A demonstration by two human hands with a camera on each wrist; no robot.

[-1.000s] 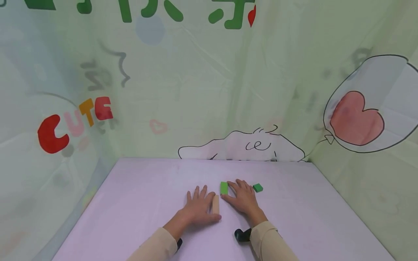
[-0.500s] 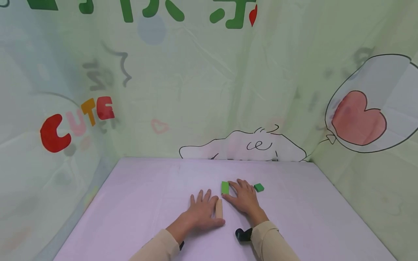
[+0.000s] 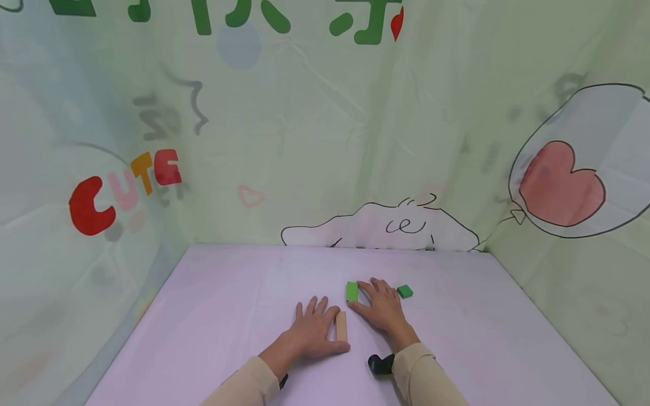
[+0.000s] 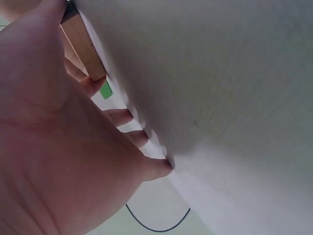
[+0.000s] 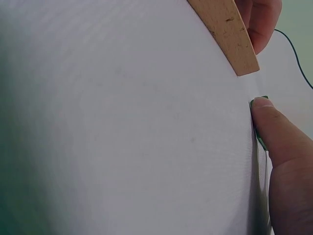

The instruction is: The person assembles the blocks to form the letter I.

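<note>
My left hand (image 3: 312,330) holds a plain wooden block (image 3: 341,327) by its two ends, thumb at the near end and index finger at the far end. The other left fingers are spread on the table, as the left wrist view shows. Slightly farther off and to the right, my right hand (image 3: 382,307) pinches a light green block (image 3: 352,291) the same way, thumb near and index finger far. In the right wrist view the right thumb (image 5: 276,125) covers much of that green block, and the wooden block (image 5: 227,36) lies close by. A gap separates the two blocks.
A small dark green block (image 3: 404,291) lies just right of my right hand. The pale lilac table (image 3: 213,316) ends at a printed curtain (image 3: 304,141) behind and at both sides. A black strap piece (image 3: 381,365) sits at my right wrist.
My left hand has slid the wooden block a little to the right and toward me. The right hand and the light green block stay about where they were.
</note>
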